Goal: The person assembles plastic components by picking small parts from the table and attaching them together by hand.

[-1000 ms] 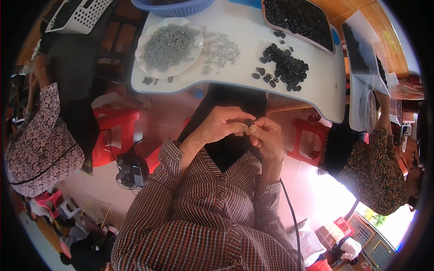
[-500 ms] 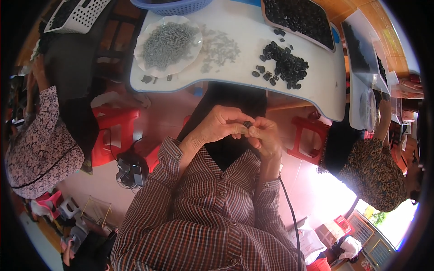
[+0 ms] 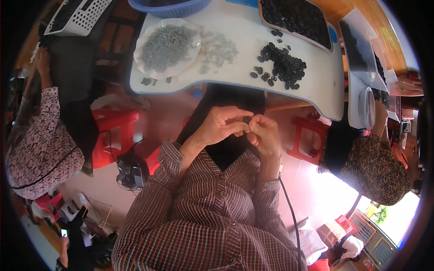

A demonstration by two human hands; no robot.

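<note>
Looks like the fiddly two-handed bit, with a small dark part (image 3: 247,119) pinched snugly between left grip (image 3: 220,126) and right grip (image 3: 266,133) in front of the white surface (image 3: 323,90), so probably calls next for steady, light fingertip pressure.

1 head-worn fisheye view, looking down: shirt (image 3: 203,194) near, table (image 3: 242,63) beyond.

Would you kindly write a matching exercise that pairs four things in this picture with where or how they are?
Things:
1. small dark part
2. scalloped plate
3. loose black pieces
4. rounded basket

Places and states:
A. blue, by the table's far edge
B. between the left hand and the right hand
C. lying on the tabletop's right half
D. white, heaped with grey pieces

Pairs: 1-B, 2-D, 3-C, 4-A
</note>
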